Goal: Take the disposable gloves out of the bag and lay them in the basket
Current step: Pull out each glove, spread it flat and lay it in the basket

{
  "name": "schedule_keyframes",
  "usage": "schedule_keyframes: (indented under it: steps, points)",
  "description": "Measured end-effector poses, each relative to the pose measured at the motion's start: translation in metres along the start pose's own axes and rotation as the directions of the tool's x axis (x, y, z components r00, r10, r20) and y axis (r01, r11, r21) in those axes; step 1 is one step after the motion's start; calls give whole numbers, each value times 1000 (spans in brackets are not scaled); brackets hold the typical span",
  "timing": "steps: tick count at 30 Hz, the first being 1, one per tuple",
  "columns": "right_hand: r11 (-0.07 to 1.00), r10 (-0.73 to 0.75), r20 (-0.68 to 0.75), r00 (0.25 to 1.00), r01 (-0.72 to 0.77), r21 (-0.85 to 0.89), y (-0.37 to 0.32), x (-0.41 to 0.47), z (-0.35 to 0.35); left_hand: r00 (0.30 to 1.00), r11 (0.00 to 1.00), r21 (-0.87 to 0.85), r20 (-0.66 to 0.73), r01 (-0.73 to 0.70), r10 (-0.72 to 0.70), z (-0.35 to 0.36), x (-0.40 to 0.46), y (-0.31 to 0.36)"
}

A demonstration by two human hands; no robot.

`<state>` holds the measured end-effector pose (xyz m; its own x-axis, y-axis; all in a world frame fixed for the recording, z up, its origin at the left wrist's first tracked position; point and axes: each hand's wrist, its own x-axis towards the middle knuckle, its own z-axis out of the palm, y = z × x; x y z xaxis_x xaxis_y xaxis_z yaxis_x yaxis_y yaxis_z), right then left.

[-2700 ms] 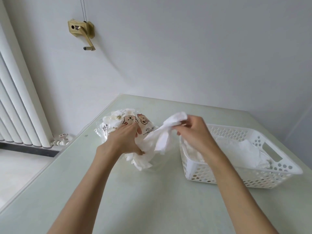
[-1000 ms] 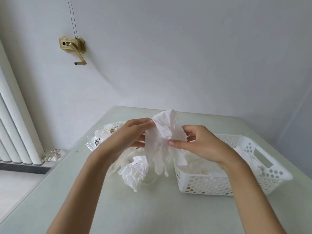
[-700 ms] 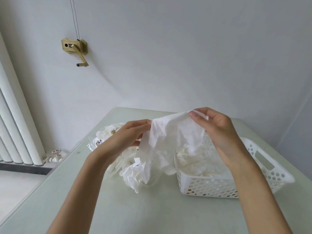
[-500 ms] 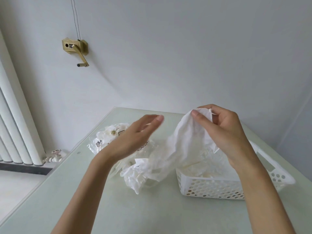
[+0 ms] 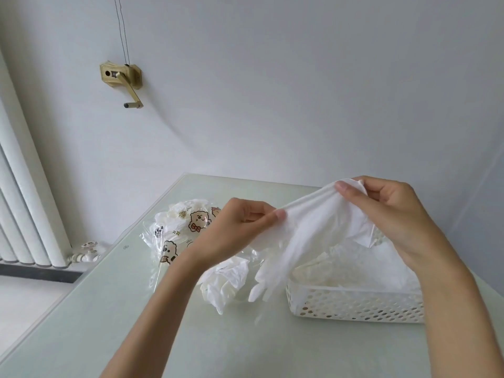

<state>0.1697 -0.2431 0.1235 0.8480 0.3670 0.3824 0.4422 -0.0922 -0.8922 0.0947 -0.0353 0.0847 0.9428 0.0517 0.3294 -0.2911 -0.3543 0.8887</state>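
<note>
A thin white disposable glove hangs stretched between both hands, its fingers dangling just left of the basket. My left hand pinches the glove's cuff edge at the left. My right hand pinches the same cuff higher up, above the basket. The white perforated basket sits on the table at the right with several gloves lying inside. The clear bag printed with cartoon bears lies left of my hands, and a crumpled bunch of gloves spills from its mouth.
The pale green glass table ends at a left edge near a white radiator and its valve. The wall stands close behind the table. A brass crank is mounted on that wall.
My left hand, open half a second ago, has taken hold of the glove's cuff again. The glove now hangs stretched between both hands, with its fingers beside the basket's left wall.
</note>
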Motion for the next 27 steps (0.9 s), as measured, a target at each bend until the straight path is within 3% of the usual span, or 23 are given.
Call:
schedule_keyframes:
  steps: [3,5,9,14,19,22,27]
  points:
    - [992,51,54,997,-57,112,6,4,-3,992,1000,3,-127,-16,17,5,4,-1]
    - [991,48,-19,999,-45,129,9,7,1,984,998,-39,-173,-39,32,11,9,-2]
    - [994,-87,-273,958,67,-82,0,15,3,984,999,-42,-175,-25,17,21,29,2]
    - [923,-343,-418,841,220,-316,-22,20,-22,977,993,-73,-199,-94,77,39,52,22]
    - [796,-418,-329,847,167,-582,-36,30,-54,976,964,-245,-211,-99,47,61,70,36]
    - [757,-370,-308,877,93,-647,-31,33,-65,957,980,-170,-285,-107,56,72,76,36]
    - [799,-273,-246,930,77,-596,-18,20,-52,928,987,15,-338,-162,157,63,64,29]
